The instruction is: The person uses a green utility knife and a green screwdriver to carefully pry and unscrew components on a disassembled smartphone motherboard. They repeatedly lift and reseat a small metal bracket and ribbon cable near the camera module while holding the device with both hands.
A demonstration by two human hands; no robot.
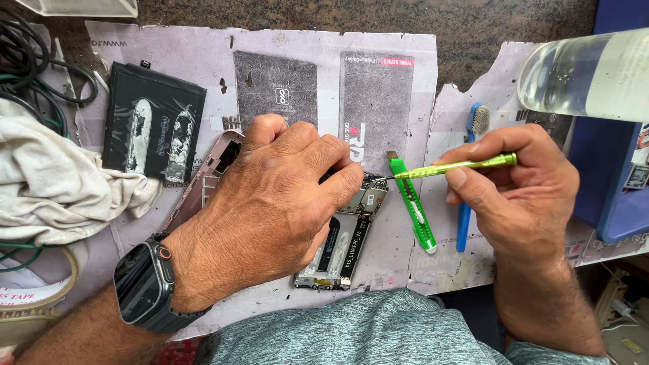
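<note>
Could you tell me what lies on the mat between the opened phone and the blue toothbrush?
In the head view, a green utility knife lies between the opened phone and the blue toothbrush.

Opened phone on bench, both hands on it
Left hand (270, 209) pins the phone (341, 243); right hand (517, 186) holds green screwdriver (453, 166), tip at the circuit board (370, 196).

Left pouch (276, 88): flat grey rectangle, white emblem.
Right pouch (375, 101): flat grey rectangle, pink tag, beside it.
Bottle label (618, 74): white band, far right.

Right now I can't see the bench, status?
Left hand pins opened phone. Right hand holds green screwdriver, tip at board. Green cutter lies alongside.
</note>
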